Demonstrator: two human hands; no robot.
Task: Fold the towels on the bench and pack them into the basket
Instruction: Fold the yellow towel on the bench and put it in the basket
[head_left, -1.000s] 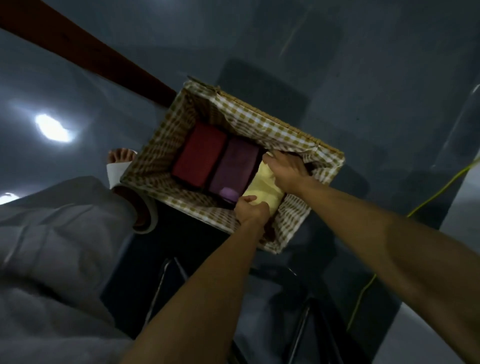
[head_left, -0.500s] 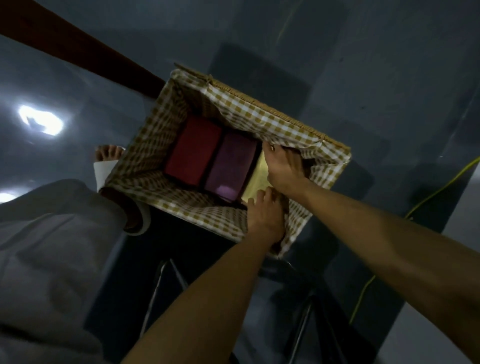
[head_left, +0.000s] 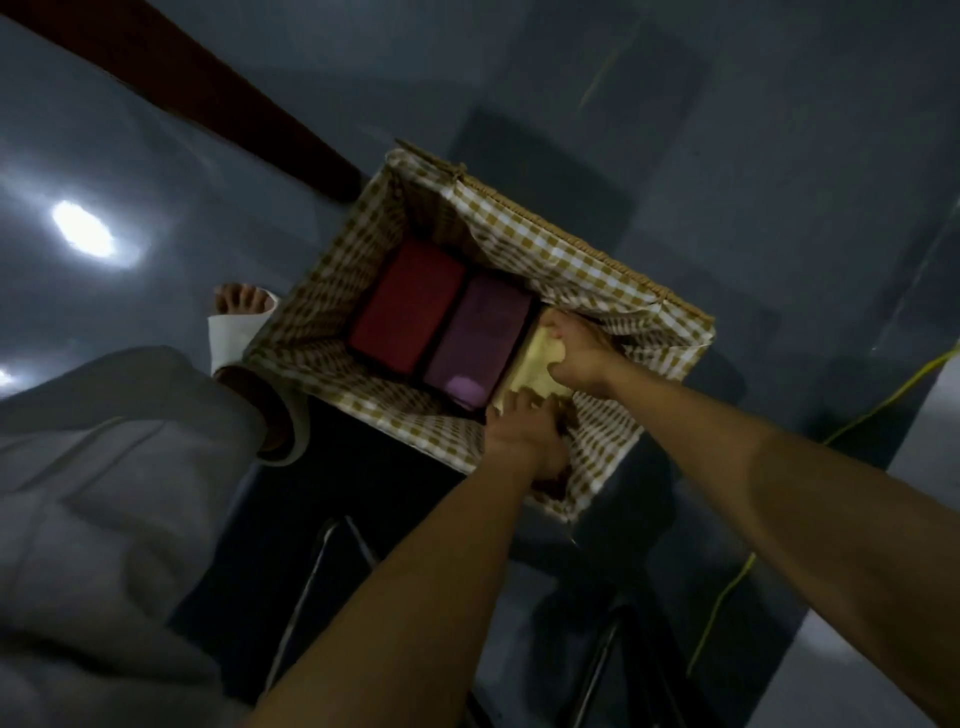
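Three towels lying side by side in the basket (head_left: 571, 254), red towel (head_left: 405, 317), purple towel (head_left: 478, 338), yellow towel (head_left: 535, 364) sitting half hidden under both hands, left hand (head_left: 519, 431) pressing flat-fingered, right hand (head_left: 576, 358) gripping its edge, fingertips blurring in dimness.

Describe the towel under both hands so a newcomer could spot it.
Look in the gingham-lined basket. Three folded towels lie side by side: a red towel, a purple towel, then the yellow towel under the left hand and right hand. It alone is pale.

One basket (head_left: 571, 244) has three towels, a red towel (head_left: 408, 319), a purple towel (head_left: 480, 338) and a yellow towel (head_left: 535, 364), with two hands, left hand (head_left: 524, 431) and right hand (head_left: 579, 353), and one cable (head_left: 883, 400).
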